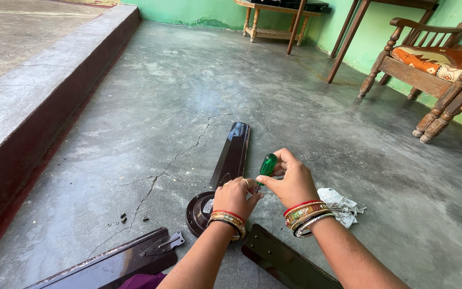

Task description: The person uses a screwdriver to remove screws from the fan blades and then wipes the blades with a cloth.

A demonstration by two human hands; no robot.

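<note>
Cracked grey concrete floor (pixel 151 107); green wall (pixel 188 10); raised step (pixel 38 91) left; wooden cushioned chair (pixel 429 64) right; small wooden table (pixel 274 21).

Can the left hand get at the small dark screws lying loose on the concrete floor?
Probably yes. The small dark screws lie in the open on the grey concrete floor, left of the left hand, with nothing between them; that hand now rests at the round dark fan hub.

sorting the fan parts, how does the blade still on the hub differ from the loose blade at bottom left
The attached blade joins the round hub and points away from the person; the loose blade lies apart on the floor, running sideways. The loose blade shows its bare metal bracket; the attached blade's end is hidden behind the left hand. Both are dark, glossy brown.
</note>
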